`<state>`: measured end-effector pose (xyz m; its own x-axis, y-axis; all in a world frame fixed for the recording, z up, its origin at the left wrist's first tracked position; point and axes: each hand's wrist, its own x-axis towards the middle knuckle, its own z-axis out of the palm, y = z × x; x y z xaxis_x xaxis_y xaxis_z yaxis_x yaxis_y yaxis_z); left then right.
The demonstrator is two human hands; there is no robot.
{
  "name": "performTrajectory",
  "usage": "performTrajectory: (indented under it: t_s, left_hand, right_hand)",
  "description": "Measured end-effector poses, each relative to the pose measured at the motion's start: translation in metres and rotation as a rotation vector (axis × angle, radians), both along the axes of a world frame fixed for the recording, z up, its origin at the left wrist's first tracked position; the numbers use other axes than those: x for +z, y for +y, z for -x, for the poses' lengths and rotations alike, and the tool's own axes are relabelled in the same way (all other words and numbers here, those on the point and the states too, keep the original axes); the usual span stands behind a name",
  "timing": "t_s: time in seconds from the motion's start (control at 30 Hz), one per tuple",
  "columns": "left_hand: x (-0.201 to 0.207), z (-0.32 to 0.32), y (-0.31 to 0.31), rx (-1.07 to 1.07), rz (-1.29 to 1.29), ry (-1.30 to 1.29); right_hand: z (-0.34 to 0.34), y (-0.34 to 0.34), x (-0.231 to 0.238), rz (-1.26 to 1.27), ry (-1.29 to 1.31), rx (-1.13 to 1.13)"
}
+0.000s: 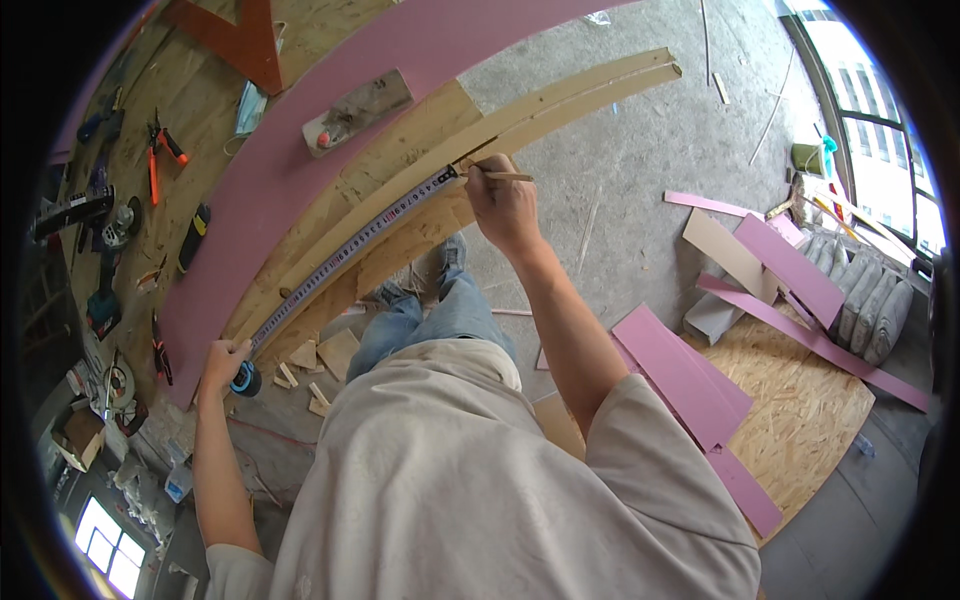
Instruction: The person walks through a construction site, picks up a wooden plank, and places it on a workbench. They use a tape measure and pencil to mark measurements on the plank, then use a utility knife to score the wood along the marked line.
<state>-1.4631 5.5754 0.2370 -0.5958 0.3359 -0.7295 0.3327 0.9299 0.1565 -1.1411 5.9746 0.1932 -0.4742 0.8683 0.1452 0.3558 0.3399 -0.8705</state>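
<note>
A long wooden strip (600, 98) runs diagonally ahead of me, beside a second one (560, 92) on its far side. The extended blade of a tape measure (340, 254) lies along the near strip. At its lower left end my left hand (222, 368) is closed on the tape measure, whose blue and black case (246, 378) hangs beside the fingers. My right hand (503, 208) rests at the blade's hooked end, fingers closed around a pencil (515, 177). The pencil's tip is too small to make out. A short dark line crosses the wood just beyond that hand.
A curved pink board (440, 30) lies beyond the strips, bearing a grey block-like tool (358, 112). Pliers (155, 165) and a utility knife (194, 238) lie on the workbench (185, 110) at left. Pink offcuts (680, 375), wood scraps (338, 352) and stacked grey bags (870, 300) cover parts of the floor.
</note>
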Motion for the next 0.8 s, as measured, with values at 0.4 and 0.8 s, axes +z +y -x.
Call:
performTrajectory:
  t_s: [0.4,0.8]
  left_hand:
    - [-0.001,0.003,-0.003,-0.015,-0.005,-0.022]
    - [-0.001,0.002,-0.003,-0.05,-0.062,-0.01]
  right_hand:
    - [0.003,-0.004,-0.003,0.112,0.04,-0.044]
    - [0.008,-0.001,-0.011,0.064,0.063,-0.057]
